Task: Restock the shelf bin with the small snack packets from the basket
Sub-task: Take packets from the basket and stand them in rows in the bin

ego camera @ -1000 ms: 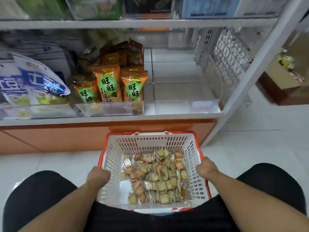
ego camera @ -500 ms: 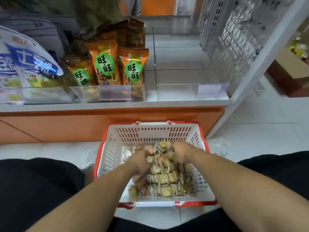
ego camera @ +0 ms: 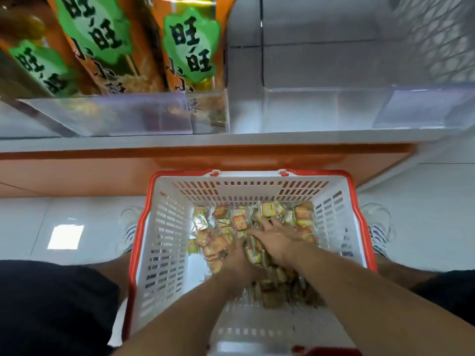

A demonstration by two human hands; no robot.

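Note:
A white basket with a red rim point(ego camera: 164, 242) stands on the floor between my feet. A heap of small yellow and orange snack packets point(ego camera: 239, 222) lies in it. Both my hands are down in the heap. My left hand point(ego camera: 235, 262) is blurred, its fingers buried and curled round some packets. My right hand point(ego camera: 279, 237) lies over the pile with its fingers spread, pressing packets against the left hand. On the shelf above, a clear shelf bin point(ego camera: 321, 109) at the right holds nothing.
Tall orange snack bags point(ego camera: 190, 47) fill the clear bin to the left of the bare one. The white shelf edge point(ego camera: 231, 140) runs above an orange base panel. My shoes point(ego camera: 128, 229) flank the basket on the white tiled floor.
My hands left the basket's rim and went down into the packets, and they now press together in the heap. My view has moved closer to the shelf and tipped down.

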